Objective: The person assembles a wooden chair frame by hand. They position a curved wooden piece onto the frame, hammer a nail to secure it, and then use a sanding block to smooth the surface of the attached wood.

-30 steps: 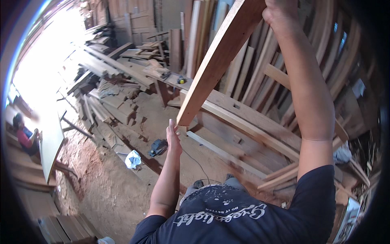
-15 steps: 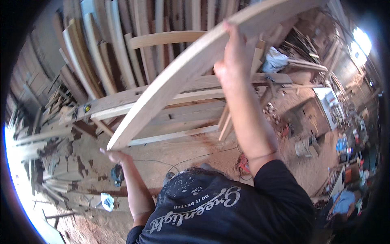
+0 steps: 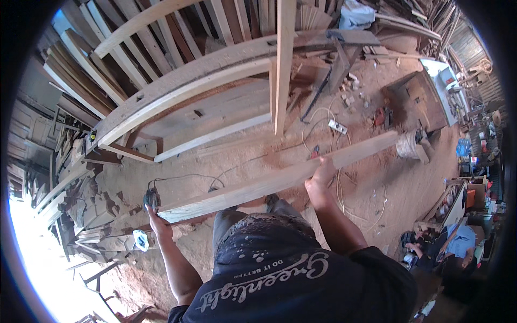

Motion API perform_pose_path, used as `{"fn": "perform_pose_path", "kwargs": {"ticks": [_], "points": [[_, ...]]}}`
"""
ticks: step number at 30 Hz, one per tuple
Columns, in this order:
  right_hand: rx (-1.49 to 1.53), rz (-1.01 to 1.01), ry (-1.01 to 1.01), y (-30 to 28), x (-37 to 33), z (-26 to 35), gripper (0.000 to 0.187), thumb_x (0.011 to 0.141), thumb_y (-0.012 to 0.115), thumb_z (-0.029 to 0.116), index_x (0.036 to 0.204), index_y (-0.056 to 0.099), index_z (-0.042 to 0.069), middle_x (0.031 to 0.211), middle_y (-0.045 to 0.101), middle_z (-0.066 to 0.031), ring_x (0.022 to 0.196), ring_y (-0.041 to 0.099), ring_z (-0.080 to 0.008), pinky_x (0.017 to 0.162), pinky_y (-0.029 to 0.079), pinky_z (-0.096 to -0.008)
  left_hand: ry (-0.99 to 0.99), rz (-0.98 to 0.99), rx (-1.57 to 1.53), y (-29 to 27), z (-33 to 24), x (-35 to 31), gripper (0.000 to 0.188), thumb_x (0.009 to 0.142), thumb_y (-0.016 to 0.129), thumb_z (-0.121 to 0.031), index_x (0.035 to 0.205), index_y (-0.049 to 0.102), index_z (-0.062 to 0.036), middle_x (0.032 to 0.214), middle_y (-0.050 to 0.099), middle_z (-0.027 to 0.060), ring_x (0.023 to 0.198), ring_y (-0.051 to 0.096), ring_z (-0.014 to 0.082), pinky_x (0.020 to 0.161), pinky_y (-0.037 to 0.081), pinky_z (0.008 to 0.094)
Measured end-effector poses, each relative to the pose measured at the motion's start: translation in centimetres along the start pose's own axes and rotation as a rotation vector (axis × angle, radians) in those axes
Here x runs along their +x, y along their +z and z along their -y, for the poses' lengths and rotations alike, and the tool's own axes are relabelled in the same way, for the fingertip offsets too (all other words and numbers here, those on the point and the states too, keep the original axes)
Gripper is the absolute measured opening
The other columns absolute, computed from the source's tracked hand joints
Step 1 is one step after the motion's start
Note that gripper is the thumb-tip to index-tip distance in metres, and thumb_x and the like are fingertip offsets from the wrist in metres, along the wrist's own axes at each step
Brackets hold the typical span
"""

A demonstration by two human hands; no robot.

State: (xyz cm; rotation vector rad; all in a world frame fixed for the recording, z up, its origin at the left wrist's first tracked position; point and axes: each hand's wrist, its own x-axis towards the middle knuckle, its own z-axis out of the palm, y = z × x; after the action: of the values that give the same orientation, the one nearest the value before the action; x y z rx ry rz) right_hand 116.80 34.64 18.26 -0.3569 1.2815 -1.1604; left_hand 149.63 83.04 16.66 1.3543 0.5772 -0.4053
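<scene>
Right fingers clasp a plank; left fingers' closure and the bucket's contents are unclear.

Pale curved script, smaller block-letter line beside it, on dark T-shirt.

Pale tan plank, dark shirt

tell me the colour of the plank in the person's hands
The plank is pale tan, best seen in the head view.
</scene>
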Motion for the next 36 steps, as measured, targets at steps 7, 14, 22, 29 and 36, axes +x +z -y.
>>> {"fn": "perform_pose_path", "kwargs": {"ticks": [7,14,22,29,36], "points": [[0.065,-0.007,0.481,-9.8,-0.4,-0.7,0.041,0.084,0.068,0.028,0.115,0.053,0.004,0.104,0.058,-0.0121,0.098,0.063,-0.0315,0.082,0.053,-0.0529,0.195,0.109,0.416,-1.2,1.0,-5.3,0.062,0.098,0.059,-0.059,0.129,0.059,-0.0048,0.084,0.056,0.0010,0.069,0.057,0.0118,0.061,0.046,0.0288],[0.040,-0.124,0.487,-11.5,3.9,-5.2,0.048,0.095,0.057,0.044,0.124,0.053,0.006,0.117,0.060,-0.0136,0.111,0.062,-0.0344,0.096,0.050,-0.0572,0.129,0.264,0.165,0.7,-0.6,-7.2,0.046,0.101,0.056,-0.060,0.097,0.060,-0.0140,0.078,0.057,-0.0016,0.072,0.058,0.0131,0.066,0.049,0.0317],[-0.176,0.179,0.510,-15.5,4.8,-8.6,0.056,0.104,0.047,0.048,0.141,0.045,0.006,0.140,0.054,-0.0147,0.127,0.058,-0.0344,0.107,0.046,-0.0574,0.585,0.229,0.545,0.4,0.2,-10.7,0.051,0.108,0.039,-0.049,0.104,0.065,-0.0048,0.100,0.060,0.0042,0.093,0.057,0.0142,0.087,0.045,0.0314],[-0.414,-0.009,0.583,-16.2,2.4,-11.5,0.054,0.104,0.050,0.044,0.141,0.045,0.005,0.140,0.054,-0.0143,0.127,0.057,-0.0330,0.106,0.048,-0.0532,0.457,0.232,-0.029,-5.5,2.7,-2.0,0.059,0.106,0.034,-0.059,0.097,0.060,-0.0070,0.093,0.062,0.0071,0.092,0.059,0.0198,0.087,0.047,0.0356],[-0.547,-0.222,0.372,-12.2,-1.9,-15.8,0.056,0.103,0.046,0.049,0.137,0.048,0.004,0.143,0.053,-0.0179,0.130,0.055,-0.0349,0.108,0.044,-0.0563,0.150,0.113,-0.357,-10.8,1.4,6.7,0.064,0.102,0.041,-0.067,0.094,0.060,-0.0068,0.083,0.066,0.0090,0.080,0.064,0.0233,0.083,0.052,0.0394]]}}
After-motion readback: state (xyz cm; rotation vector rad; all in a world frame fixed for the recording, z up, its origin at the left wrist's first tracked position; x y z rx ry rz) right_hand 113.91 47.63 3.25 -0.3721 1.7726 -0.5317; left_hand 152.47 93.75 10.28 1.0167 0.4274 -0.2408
